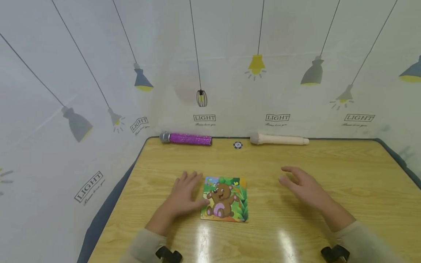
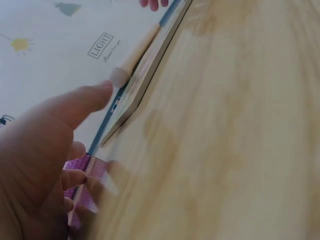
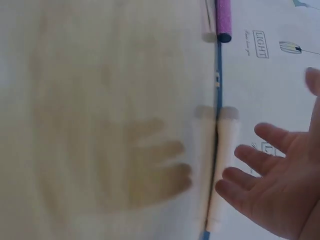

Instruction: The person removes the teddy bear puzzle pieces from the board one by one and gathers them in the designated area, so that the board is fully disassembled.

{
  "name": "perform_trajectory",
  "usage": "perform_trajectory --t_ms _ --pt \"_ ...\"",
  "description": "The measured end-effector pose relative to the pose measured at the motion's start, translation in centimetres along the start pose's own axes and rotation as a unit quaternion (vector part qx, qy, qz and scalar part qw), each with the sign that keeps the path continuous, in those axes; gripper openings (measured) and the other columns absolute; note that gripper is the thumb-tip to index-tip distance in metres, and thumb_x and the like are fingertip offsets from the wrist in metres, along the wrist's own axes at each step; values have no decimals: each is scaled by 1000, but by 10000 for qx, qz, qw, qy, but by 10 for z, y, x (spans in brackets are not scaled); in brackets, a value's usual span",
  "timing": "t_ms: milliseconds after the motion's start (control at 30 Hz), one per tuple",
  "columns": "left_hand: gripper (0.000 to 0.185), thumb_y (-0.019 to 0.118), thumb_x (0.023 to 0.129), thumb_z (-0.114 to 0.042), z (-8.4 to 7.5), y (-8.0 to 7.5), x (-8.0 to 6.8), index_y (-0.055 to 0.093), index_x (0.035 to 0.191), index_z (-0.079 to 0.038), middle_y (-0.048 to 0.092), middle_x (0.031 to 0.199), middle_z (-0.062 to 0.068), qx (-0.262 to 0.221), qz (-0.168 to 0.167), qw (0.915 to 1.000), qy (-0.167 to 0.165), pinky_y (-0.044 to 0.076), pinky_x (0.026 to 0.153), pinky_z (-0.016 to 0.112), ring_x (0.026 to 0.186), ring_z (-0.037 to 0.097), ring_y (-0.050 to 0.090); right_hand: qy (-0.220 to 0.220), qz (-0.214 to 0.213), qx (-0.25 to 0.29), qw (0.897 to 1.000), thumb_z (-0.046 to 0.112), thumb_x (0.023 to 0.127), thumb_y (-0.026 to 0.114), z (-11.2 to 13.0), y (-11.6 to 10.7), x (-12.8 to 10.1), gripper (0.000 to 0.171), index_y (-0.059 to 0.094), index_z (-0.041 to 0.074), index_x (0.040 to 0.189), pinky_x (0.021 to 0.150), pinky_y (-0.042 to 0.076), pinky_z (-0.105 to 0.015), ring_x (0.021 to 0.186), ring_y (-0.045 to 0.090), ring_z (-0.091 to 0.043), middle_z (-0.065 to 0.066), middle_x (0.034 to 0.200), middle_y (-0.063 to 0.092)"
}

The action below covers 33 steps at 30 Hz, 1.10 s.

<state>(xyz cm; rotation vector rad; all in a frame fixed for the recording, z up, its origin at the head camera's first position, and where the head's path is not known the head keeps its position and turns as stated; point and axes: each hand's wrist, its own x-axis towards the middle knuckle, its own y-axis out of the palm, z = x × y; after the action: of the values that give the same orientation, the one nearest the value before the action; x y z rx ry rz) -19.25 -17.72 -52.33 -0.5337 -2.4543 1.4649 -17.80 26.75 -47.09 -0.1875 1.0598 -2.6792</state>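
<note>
Head view: a pale wooden bench (image 1: 329,204) stands against white curtain walls (image 1: 65,73) printed with hanging lamps. Near the middle lies a square, flat, colourful cardboard puzzle showing a brown bear (image 1: 224,199). The left hand (image 1: 184,195) rests flat on the bench at the puzzle's left edge, fingers spread and straight, the thumb touching or almost touching that edge. The right hand (image 1: 304,186) hovers to the right of the puzzle, well apart from it, fingers loosely open and holding nothing. The left hand is plainly the nearer one; the puzzle lies directly to its right. Along the far edge lie a glittery purple microphone (image 1: 186,138) at left, a small round dark token (image 1: 238,145) in the middle, and a cream-coloured microphone (image 1: 279,139) at right, both microphones with their long axes running left to right.

Left wrist view: the left hand (image 2: 40,160) fills the near left, its grip spread, the thumb stretched toward the thin edge of the puzzle (image 2: 145,75), seen side-on. Whether it touches cannot be told. The purple microphone (image 2: 85,187) shows behind the fingers.

Right wrist view: the right hand (image 3: 280,185) is open with fingers apart, above the bench, empty. Beyond it lie the cream microphone (image 3: 222,170) and the tip of the purple one (image 3: 223,17). The puzzle is out of sight here.
</note>
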Motion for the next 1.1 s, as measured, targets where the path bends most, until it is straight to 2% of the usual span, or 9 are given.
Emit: perform_trajectory --t_ms 133,333,400,533,667,800,933,1100 --pt "107 67 86 -79 0 7 -3 35 169 -19 22 175 16 360 2 9993 -20 5 125 71 159 52 7 -72 -229 -320 9992 40 107 67 -5 23 9 65 53 -6 150 112 39 -70 142 45 -53 -31 152 52" --pt "108 63 84 -84 -5 9 -6 37 168 -21 17 176 14 571 111 9983 -87 1 126 68 160 49 2 -531 -610 -489 9955 32 102 73 -8 54 19 52 65 -6 136 112 40 -68 135 52 -51 -29 141 62" --pt "108 63 84 -84 -5 9 -5 37 168 -23 17 176 13 627 111 9979 -111 2 126 67 161 48 3 -538 -815 -555 9937 32 99 75 -5 65 22 48 69 -4 131 112 38 -68 135 52 -51 -28 140 63" --pt "108 63 84 -85 -6 8 -3 37 168 -23 17 176 12 629 63 9979 -106 2 126 66 161 48 3 -313 -1258 -708 9890 36 95 78 5 86 29 44 73 1 122 112 36 -68 134 50 -51 -26 139 63" --pt "110 66 82 -84 -7 7 -2 37 168 -22 16 177 11 564 44 9983 -150 0 126 66 161 47 3 -227 -1400 -771 9869 37 93 78 18 106 40 41 74 4 118 113 35 -65 135 49 -47 -23 138 62" --pt "110 66 81 -84 -6 7 -2 37 168 -22 16 177 10 556 23 9983 -179 1 126 66 161 47 4 -558 -1421 -874 9844 38 90 80 34 126 49 41 74 6 115 112 36 -67 135 49 -45 -21 137 62" --pt "111 67 81 -84 -6 6 -2 37 168 -23 16 177 10 512 12 9985 -205 1 127 66 161 46 4 -1074 -1610 -1068 9753 37 86 81 51 145 58 40 75 7 111 109 38 -69 132 52 -47 -22 134 64" --pt "109 66 81 -84 -5 6 -3 39 168 -24 18 177 10 503 1 9985 -218 2 127 66 161 46 5 -1284 -1601 -1243 9708 39 83 81 70 165 66 38 76 12 108 108 35 -72 132 51 -45 -19 134 65"
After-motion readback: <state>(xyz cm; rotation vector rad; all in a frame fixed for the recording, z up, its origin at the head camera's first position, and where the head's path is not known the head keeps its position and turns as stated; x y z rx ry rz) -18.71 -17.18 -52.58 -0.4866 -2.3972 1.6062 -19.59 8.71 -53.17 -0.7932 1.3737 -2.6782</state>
